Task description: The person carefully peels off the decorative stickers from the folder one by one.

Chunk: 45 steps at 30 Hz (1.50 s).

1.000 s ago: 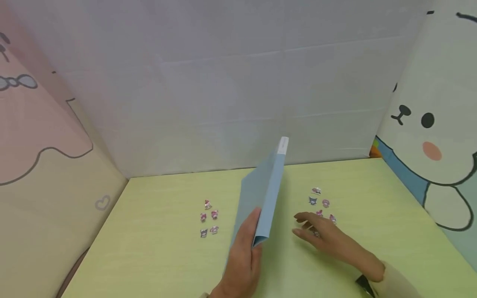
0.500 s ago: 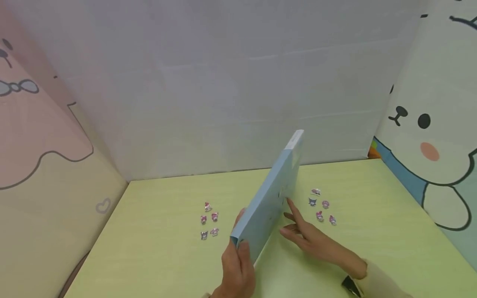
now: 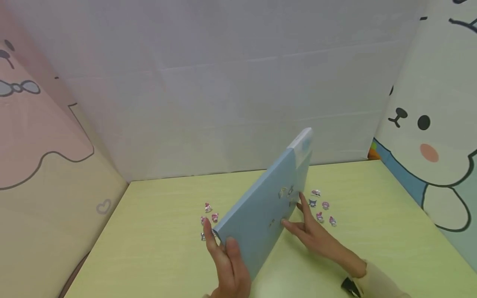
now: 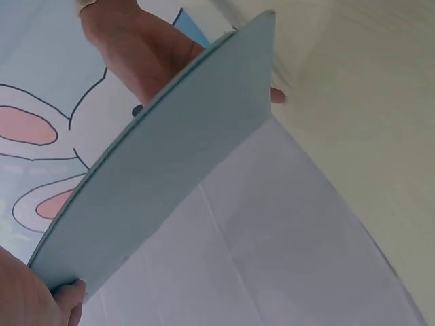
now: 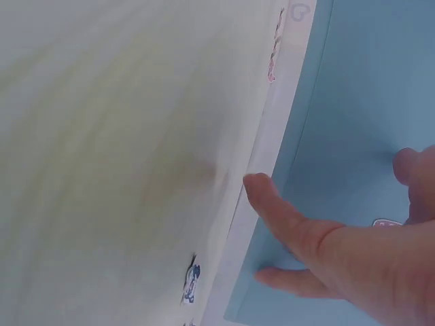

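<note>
A light blue folder point(image 3: 257, 207) with a white label at its far end stands tilted above the table. Several small cartoon stickers point(image 3: 283, 191) show on its right face. My left hand point(image 3: 232, 271) grips the near end, thumb on the right face and the forefinger stretched out past the edge. In the left wrist view the left hand point(image 4: 34, 295) pinches a corner of the folder point(image 4: 156, 163). My right hand point(image 3: 318, 236) has its fingers extended along the right face, thumb tip against it. The right wrist view shows the right hand point(image 5: 353, 258) in front of the blue surface.
Small cartoon stickers lie in two groups on the yellow-green table point(image 3: 149, 248): a left group point(image 3: 208, 207), partly behind my left hand, and a right group point(image 3: 326, 205). A whitish wall point(image 3: 223, 103) stands behind, with cartoon-printed panels point(image 3: 439, 124) at the sides.
The folder has swung so its right face with stickers shows, its far end moving right. My right hand has come left to touch it. My left forefinger has stretched out.
</note>
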Available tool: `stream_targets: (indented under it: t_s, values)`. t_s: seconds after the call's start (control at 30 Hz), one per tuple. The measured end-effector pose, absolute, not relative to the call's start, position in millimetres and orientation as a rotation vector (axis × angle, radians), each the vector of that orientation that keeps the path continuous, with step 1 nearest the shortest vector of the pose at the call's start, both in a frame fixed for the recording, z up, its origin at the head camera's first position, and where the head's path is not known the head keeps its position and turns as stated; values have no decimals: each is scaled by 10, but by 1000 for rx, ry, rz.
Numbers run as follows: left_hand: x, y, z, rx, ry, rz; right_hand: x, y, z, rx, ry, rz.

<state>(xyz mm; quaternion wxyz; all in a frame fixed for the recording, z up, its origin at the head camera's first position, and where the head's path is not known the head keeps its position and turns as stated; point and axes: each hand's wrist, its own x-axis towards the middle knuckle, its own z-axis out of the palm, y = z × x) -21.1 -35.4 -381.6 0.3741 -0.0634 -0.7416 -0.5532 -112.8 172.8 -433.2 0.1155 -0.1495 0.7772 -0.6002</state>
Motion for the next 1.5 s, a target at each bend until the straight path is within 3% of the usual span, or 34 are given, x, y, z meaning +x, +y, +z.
stream_targets:
  t_s: [0.43,0.97,1.5]
  values:
    - [-447,-635,-3736,-611,-1586,-1530,-1120,1797,-4267,-396,2561,-1770]
    - [-621,-970,-3598,-472,-2192,-1213,-1176,1904,-4216,-277,2897,-1602]
    - [-649,-954,-3801,-499,-2602,-776,-1203,1894,-4361,-647,3109,-1454]
